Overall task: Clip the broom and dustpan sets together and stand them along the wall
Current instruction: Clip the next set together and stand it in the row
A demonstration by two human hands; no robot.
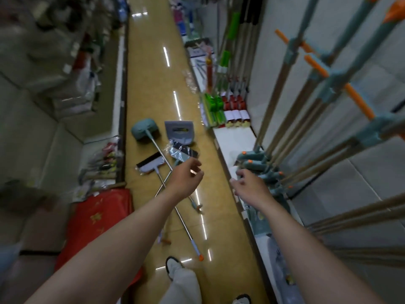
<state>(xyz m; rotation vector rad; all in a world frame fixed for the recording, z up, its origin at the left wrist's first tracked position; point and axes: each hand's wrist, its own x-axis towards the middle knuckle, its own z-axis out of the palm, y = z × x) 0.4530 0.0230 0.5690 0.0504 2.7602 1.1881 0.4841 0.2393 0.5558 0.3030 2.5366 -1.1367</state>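
Note:
Loose set parts lie on the yellow floor: a teal dustpan point(144, 129) on a long silver handle, a grey dustpan point(179, 132), a grey broom head point(151, 165) with black bristles, and another broom head in clear wrap point(183, 153). Two silver handles cross on the floor. Several clipped teal sets point(260, 166) with orange tips lean on the white wall at right. My left hand point(186, 181) hovers above the crossed handles, fingers loosely curled, holding nothing. My right hand point(249, 185) hangs relaxed just left of the standing sets, apart from them.
A low white ledge point(234, 137) runs along the right wall, with green and red mops point(221, 106) further back. Shelves of goods line the left side. A red package point(96, 216) lies at lower left. My feet point(173, 266) stand on the aisle floor.

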